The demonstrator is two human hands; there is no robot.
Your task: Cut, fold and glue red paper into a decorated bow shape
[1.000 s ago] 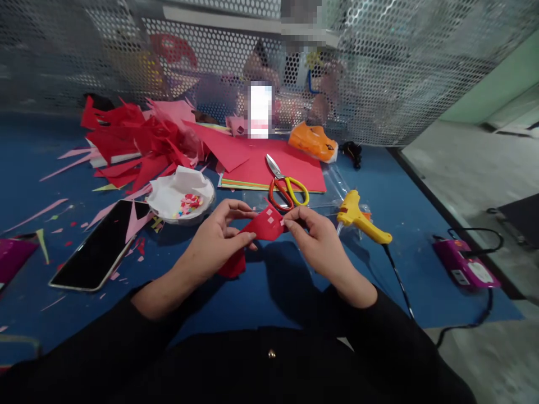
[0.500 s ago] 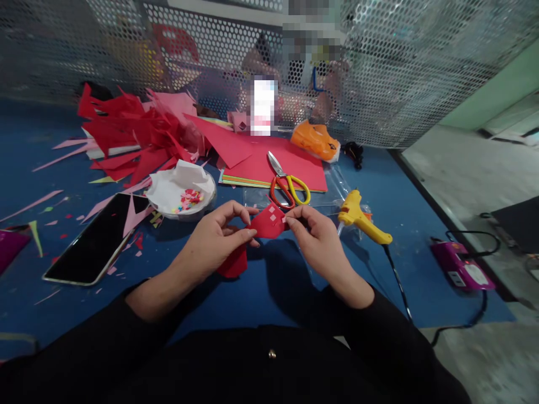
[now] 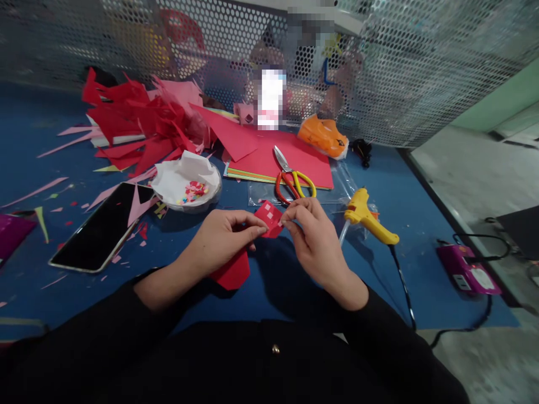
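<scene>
A small red paper piece (image 3: 269, 217) with pale pink squares on it is pinched at its left side between the thumb and fingers of my left hand (image 3: 229, 235). At its right edge, my right hand (image 3: 309, 233) pinches a tiny pale piece (image 3: 283, 223) against the red paper. Another red paper part (image 3: 233, 272) shows below my left hand, partly hidden by it. Just beyond my right hand lie scissors (image 3: 287, 168) with one red and one yellow handle.
A paper-lined bowl (image 3: 168, 182) of small pieces, a dark phone (image 3: 103, 230) and red paper scraps (image 3: 135, 109) lie left. Stacked paper (image 3: 273, 148) and an orange package (image 3: 323, 136) are ahead. A yellow glue gun (image 3: 370, 219) and purple power box (image 3: 469, 269) stand right.
The view has shifted slightly. The red paper with squares has turned a little in my hands, and more of the red part below my left hand shows. Both hands keep their pinch.
</scene>
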